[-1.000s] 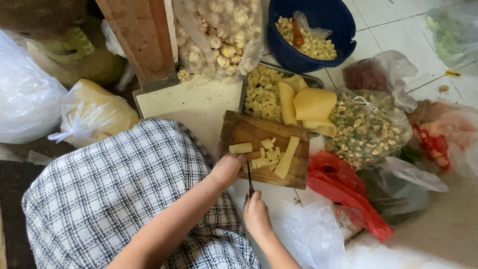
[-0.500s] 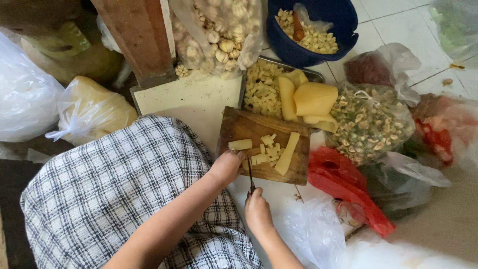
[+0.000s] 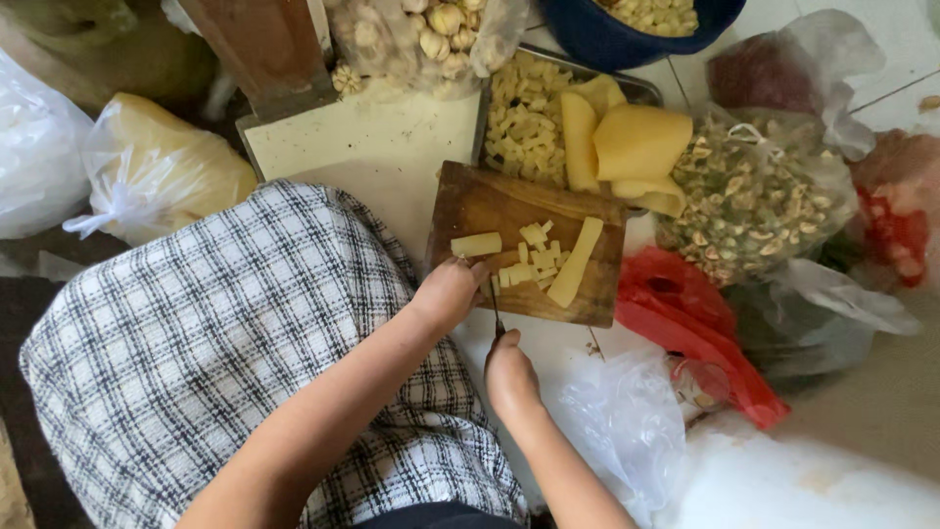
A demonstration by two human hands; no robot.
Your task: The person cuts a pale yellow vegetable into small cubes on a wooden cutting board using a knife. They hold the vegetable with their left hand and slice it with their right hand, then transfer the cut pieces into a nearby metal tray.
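Note:
A wooden cutting board (image 3: 490,206) lies on the floor in front of me. On it are a long yellow strip (image 3: 576,261), a short yellow piece (image 3: 476,244) and several small cut cubes (image 3: 534,260). My right hand (image 3: 510,373) is shut on a thin dark knife (image 3: 495,311), whose blade points up at the board's near edge. My left hand (image 3: 448,292) rests on the board's near left edge, fingers bent down next to the cubes. My knee in checked cloth (image 3: 225,333) fills the lower left.
A metal tray (image 3: 641,88) behind the board holds cut cubes and large yellow slabs (image 3: 636,142). Around it are a blue bowl (image 3: 587,39), a garlic bag (image 3: 421,39), a bag of mixed seeds (image 3: 749,201), a red bag (image 3: 685,323), and clear bags.
The view has shifted slightly closer. Both hands stay at the board's near edge with the knife; no clear movement of the pieces.

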